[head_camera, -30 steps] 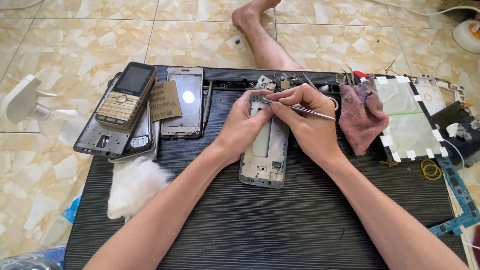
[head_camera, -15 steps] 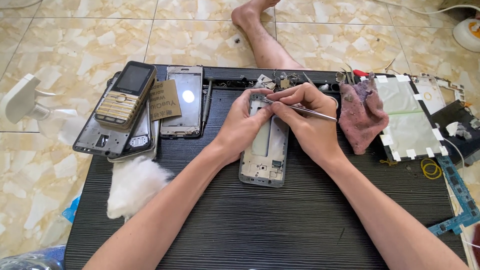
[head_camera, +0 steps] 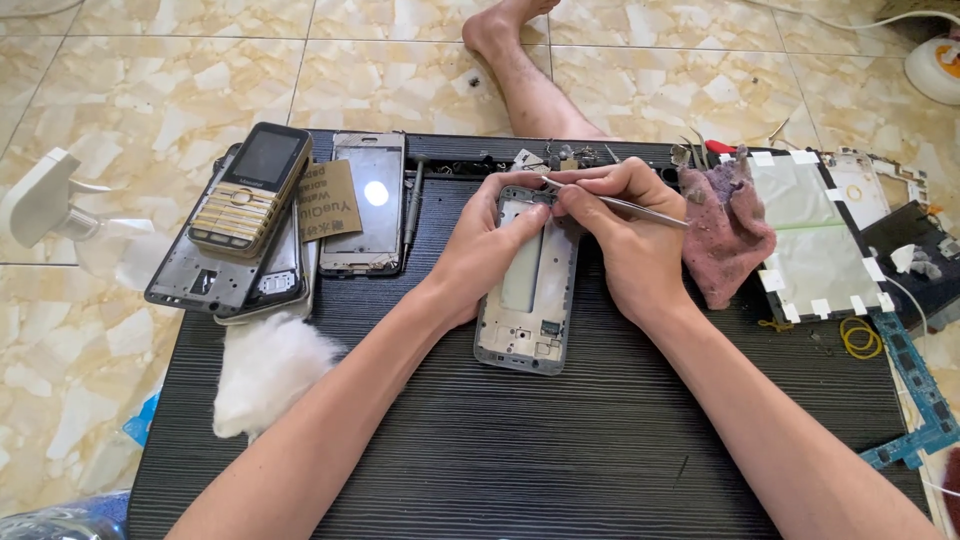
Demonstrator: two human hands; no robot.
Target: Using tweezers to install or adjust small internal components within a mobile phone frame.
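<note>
A phone frame [head_camera: 530,285] lay flat at the middle of the black counter [head_camera: 560,450]. The left hand [head_camera: 485,245] gripped the frame's upper left edge, while the right hand [head_camera: 620,235] pinched tweezers [head_camera: 620,203] over its top end. Right of the frame sat a pink rag [head_camera: 725,235]; left of it, cotton wool [head_camera: 265,370].

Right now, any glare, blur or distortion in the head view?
Head view: sharp overall, even daylight, soft shadows. One bright glare spot on the glass phone panel; sheen on the floor tiles. Mild wide-angle bending at the edges. Left hand, right hand and phone frame in focus; tweezers crisp.
</note>
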